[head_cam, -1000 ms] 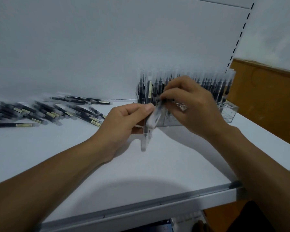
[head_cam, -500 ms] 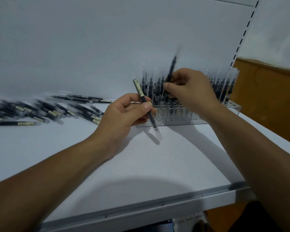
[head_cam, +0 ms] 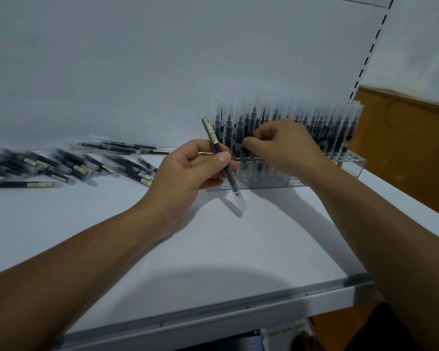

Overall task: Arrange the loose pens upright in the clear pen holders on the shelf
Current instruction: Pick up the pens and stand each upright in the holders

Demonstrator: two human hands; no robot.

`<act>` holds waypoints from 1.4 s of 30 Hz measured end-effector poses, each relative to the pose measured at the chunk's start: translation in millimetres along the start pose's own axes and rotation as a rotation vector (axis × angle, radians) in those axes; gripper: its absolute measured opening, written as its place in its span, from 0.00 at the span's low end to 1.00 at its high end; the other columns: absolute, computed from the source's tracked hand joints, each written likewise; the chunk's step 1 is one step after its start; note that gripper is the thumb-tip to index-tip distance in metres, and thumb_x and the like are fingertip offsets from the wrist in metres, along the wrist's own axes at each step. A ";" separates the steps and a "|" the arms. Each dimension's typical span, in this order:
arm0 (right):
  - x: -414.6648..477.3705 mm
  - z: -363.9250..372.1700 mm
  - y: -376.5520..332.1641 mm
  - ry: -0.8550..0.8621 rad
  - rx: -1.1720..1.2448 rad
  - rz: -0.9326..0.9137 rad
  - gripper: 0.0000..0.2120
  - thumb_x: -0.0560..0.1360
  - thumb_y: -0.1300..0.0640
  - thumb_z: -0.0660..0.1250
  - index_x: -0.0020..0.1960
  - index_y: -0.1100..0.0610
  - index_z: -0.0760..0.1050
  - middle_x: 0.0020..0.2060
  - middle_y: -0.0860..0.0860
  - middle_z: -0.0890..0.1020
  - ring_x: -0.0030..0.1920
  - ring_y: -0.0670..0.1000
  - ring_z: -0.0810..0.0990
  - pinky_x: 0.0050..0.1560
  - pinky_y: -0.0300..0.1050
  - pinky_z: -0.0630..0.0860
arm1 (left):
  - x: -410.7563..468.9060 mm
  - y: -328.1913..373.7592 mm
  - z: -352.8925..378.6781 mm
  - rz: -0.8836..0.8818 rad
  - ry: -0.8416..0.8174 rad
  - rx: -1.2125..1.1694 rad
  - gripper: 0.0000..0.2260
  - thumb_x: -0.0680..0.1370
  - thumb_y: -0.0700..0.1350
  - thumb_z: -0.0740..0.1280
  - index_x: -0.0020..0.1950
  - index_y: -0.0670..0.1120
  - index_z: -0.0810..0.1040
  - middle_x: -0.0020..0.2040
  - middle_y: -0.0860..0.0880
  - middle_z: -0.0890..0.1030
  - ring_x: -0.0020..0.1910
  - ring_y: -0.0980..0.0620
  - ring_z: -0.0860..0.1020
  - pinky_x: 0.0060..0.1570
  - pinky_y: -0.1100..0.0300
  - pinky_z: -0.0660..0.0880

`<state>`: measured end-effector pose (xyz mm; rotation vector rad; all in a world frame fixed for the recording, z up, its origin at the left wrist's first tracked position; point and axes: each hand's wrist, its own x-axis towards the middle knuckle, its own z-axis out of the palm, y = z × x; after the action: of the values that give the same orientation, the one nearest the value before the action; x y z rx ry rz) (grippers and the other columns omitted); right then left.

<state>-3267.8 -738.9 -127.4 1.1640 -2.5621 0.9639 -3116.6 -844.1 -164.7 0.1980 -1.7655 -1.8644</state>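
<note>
My left hand (head_cam: 188, 173) pinches a dark pen (head_cam: 219, 153) between thumb and fingers, its clear cap pointing down toward the shelf. My right hand (head_cam: 281, 145) pinches another dark pen (head_cam: 249, 127) that stands upright in the clear pen holder (head_cam: 350, 165), among several pens standing there with clear caps up. A heap of loose pens (head_cam: 69, 165) lies flat on the white shelf at the left.
The white shelf (head_cam: 238, 249) has a metal front edge (head_cam: 213, 317) near me. A white back panel rises behind the holder. A brown wooden wall (head_cam: 403, 138) stands at the right, past the shelf's end.
My right hand has lowered its pen from above the row down into the holder. My left hand has kept its pen almost still.
</note>
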 end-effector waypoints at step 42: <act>-7.8 -56.5 15.3 0.307 0.786 0.035 0.06 0.77 0.53 0.69 0.48 0.55 0.77 0.43 0.49 0.85 0.41 0.45 0.83 0.39 0.37 0.77 | 3.3 -26.3 -18.5 0.428 -0.215 1.239 0.30 0.75 0.62 0.60 0.75 0.54 0.64 0.75 0.56 0.64 0.74 0.55 0.58 0.72 0.54 0.56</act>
<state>-3279.7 -691.6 -94.0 0.9897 -1.9910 2.0760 -3118.3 -862.5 -191.3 0.0513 -2.6155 -0.3286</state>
